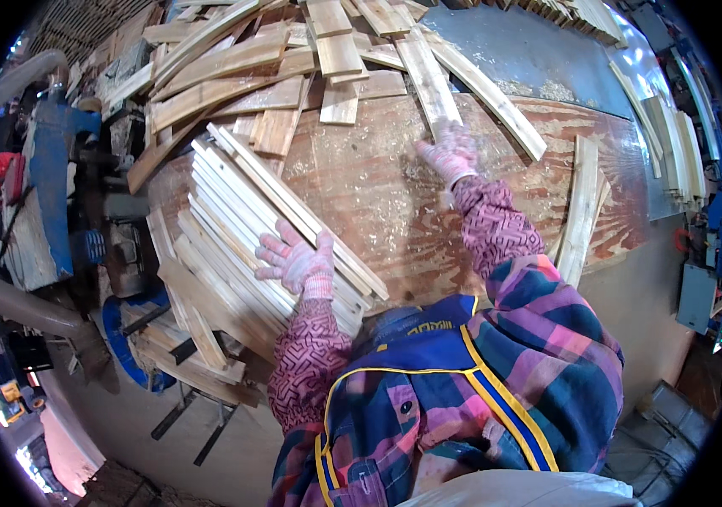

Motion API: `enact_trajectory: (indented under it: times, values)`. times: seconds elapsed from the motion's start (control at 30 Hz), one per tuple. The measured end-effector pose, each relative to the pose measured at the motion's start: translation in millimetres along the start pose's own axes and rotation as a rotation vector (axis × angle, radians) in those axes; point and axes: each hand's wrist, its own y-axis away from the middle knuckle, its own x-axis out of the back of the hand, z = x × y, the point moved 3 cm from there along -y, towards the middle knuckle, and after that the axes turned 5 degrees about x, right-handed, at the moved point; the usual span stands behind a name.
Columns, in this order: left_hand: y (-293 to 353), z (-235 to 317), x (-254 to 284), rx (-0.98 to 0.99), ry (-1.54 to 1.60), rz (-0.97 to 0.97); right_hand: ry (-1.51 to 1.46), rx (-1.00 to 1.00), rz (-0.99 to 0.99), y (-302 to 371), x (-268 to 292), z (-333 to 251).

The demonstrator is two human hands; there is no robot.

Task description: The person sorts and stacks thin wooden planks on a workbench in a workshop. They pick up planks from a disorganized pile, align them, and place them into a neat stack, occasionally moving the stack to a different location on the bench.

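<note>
My left hand point(298, 260), in a pale knitted glove, lies with fingers spread on a row of narrow wooden strips point(238, 220). The strips lie side by side at a slant, and one longer strip point(310, 215) runs along their right edge. Farther off, my right hand point(450, 158), gloved too, reaches to the near end of a wooden board point(427, 76). Its thumb stands apart and its fingertips are blurred over the board's end; a firm grip on it does not show. Patterned sleeves cover both forearms.
A loose pile of boards point(234, 72) covers the far side of the plywood tabletop point(361, 186). Two boards point(581, 198) lie at the right edge. Blue machinery point(52, 186) stands at left, with a blue wheel rim point(116, 338) below it. Sawdust is scattered about.
</note>
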Motion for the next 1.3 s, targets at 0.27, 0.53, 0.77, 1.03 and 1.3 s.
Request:
enact_trajectory:
  times: [0.27, 0.53, 0.77, 1.03, 1.3]
  values:
    - [1.3, 22.9, 9.8, 0.013, -0.057, 0.017, 0.175, -0.084, 0.028, -84.7, 80.3, 84.7]
    - [-2.1, 35.9, -8.8, -0.018, -0.053, 0.097, 0.315, -0.219, -0.047, -74.1, 82.0, 224.4]
    - [8.8, 31.3, -15.6, -0.035, -0.020, 0.133, -1.233, -0.299, -0.336, 17.9, 14.0, 234.3]
    - [4.3, 10.4, -21.0, -0.028, -0.004, 0.085, -2.179, -0.059, -0.721, 162.5, -37.6, 145.6]
    - [-1.3, -19.3, -30.4, -0.080, 0.140, 0.098, -1.078, 0.199, -0.878, 165.8, -51.6, -2.5]
